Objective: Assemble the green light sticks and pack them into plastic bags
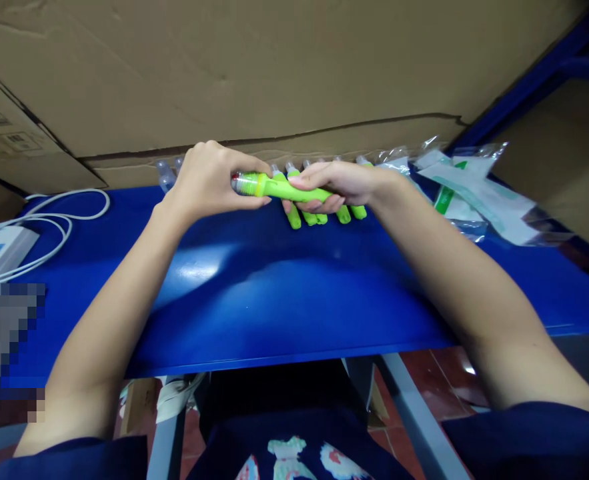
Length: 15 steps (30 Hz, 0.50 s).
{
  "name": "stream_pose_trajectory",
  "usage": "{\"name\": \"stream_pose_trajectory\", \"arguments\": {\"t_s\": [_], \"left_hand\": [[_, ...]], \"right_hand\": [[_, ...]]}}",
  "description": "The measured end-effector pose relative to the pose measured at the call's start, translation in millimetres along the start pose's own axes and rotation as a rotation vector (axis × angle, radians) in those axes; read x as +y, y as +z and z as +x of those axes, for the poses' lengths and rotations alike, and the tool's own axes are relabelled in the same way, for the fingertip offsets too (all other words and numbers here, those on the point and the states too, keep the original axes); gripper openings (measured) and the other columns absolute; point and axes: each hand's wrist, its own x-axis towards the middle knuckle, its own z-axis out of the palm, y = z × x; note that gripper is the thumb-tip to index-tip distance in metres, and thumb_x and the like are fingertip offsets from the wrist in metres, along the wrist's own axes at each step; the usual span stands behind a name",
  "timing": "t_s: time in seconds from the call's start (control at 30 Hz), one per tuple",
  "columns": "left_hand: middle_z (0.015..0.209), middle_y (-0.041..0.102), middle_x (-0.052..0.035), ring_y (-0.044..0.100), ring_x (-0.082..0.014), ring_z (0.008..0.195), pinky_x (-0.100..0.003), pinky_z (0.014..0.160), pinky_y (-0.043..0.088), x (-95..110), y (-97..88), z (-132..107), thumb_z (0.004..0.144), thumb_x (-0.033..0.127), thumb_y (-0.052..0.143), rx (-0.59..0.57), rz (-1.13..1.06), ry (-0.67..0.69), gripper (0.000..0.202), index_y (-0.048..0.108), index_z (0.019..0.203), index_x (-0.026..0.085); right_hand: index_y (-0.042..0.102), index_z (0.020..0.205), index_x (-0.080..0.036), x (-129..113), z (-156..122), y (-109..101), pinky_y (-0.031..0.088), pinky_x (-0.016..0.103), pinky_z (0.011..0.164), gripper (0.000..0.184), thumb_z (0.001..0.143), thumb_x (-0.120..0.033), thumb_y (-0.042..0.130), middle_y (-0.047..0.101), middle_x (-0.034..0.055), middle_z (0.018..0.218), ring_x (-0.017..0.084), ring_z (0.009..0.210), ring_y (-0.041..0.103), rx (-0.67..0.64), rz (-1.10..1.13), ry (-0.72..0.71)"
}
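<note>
Head view: As both hands meet over the far side of the blue table, the single camera gives the following.

Left hand: closed around the clear, capped end of the green pen-shaped device; thumb and fingers wrap that end fully, so the tip itself is mostly hidden. Judged a twisting or seating hold, since the fingers ring the cap rather than the barrel.

Right hand: closed over the green barrel at the opposite end, fingers curled under, thumb lying along the top. Judged the steadying hold, bracing the body against the left hand's work.

Device position: held level between the two grips, lifted just clear of the table, its length running from one hand to the other.

Beyond the grip: a row of like green devices lies side by side directly under and behind the right hand, clear ends towards the cardboard box; likely laid in line for counting.

Right of the grip: clear packets heaped near the table corner, well apart from the hands.

Left of the grip: a white cable and a pale unit, well apart.

Not determined: whether the cap is loose or seated.
</note>
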Motion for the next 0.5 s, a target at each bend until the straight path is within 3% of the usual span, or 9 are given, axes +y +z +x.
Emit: {"name": "stream_pose_trajectory", "arguments": {"t_s": [0.07, 0.13, 0.23, 0.37, 0.5], "left_hand": [[0.089, 0.083, -0.0028, 0.07, -0.0246, 0.078, -0.036, 0.071, 0.041, -2.5, 0.0, 0.1, 0.083, 0.055, 0.075, -0.015, 0.005, -0.038, 0.042, 0.085, 0.114, 0.028], [0.092, 0.082, -0.0025, 0.069, -0.0246, 0.083, -0.037, 0.075, 0.042, -9.5, -1.6, -0.3, 0.087, 0.059, 0.07, -0.027, -0.003, -0.095, 0.048, 0.083, 0.118, 0.025], [0.097, 0.082, -0.0019, 0.067, -0.0248, 0.09, -0.038, 0.079, 0.044, -21.0, -4.3, -1.6, 0.09, 0.066, 0.062, -0.039, -0.064, -0.149, 0.058, 0.078, 0.125, 0.022], [0.098, 0.083, -0.0011, 0.065, -0.0232, 0.087, -0.037, 0.077, 0.045, -24.7, -4.1, -2.8, 0.086, 0.072, 0.064, -0.054, -0.127, -0.137, 0.061, 0.08, 0.12, 0.024], [0.11, 0.084, 0.0018, 0.07, -0.0252, 0.096, -0.037, 0.085, 0.048, -17.6, -1.6, -2.3, 0.081, 0.072, 0.073, -0.049, -0.097, -0.081, 0.06, 0.079, 0.123, 0.029]], "right_hand": [[0.069, 0.104, -0.012, -4.2, -1.3, 3.6, 0.034, 0.026, 0.052, 0.071, 0.102, -0.077, 0.041, 0.059, 0.0029, 0.071, 0.01, 0.053, 0.042, 0.142, -0.125, 0.018], [0.067, 0.116, -0.014, -10.6, 0.2, 13.4, 0.044, 0.029, 0.066, 0.063, 0.102, -0.072, 0.049, 0.069, 0.0088, 0.09, 0.018, 0.073, 0.059, 0.387, -0.416, 0.014], [0.06, 0.133, -0.014, -16.2, 8.0, 33.2, 0.047, 0.039, 0.087, 0.05, 0.104, -0.054, 0.055, 0.07, 0.0187, 0.123, 0.032, 0.11, 0.064, 0.634, -0.877, 0.022], [0.062, 0.133, -0.013, -15.1, 16.9, 47.0, 0.045, 0.042, 0.087, 0.041, 0.107, -0.038, 0.044, 0.071, 0.0211, 0.126, 0.037, 0.115, 0.065, 0.672, -1.042, 0.09], [0.071, 0.116, -0.016, -18.1, 11.7, 36.2, 0.043, 0.038, 0.077, 0.039, 0.104, -0.045, 0.049, 0.074, 0.0136, 0.098, 0.03, 0.091, 0.067, 0.611, -0.871, 0.105]]}}
